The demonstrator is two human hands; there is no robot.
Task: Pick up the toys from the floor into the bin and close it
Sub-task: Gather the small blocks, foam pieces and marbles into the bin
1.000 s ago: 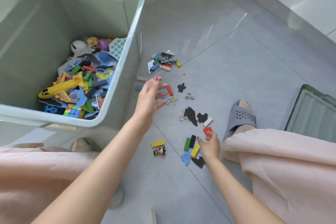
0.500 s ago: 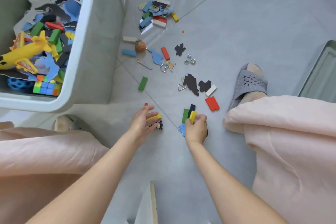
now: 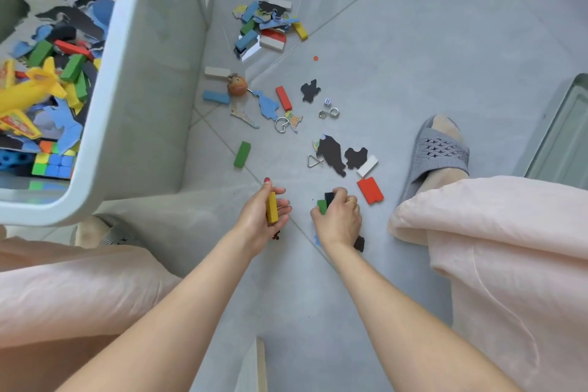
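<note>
Since half a second ago, her left hand (image 3: 259,215) has lifted the yellow block (image 3: 272,207) off the floor (image 3: 397,41), fingers curled round it. Right hand (image 3: 339,219) grips green and black blocks (image 3: 325,202) beside the red block (image 3: 370,190). Bin (image 3: 127,105) stands open at left, toys inside.

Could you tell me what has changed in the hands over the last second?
The left hand came down from near the bin and took the yellow block in its grip. The right hand gathered the green and black blocks. The red block stayed put.
</note>
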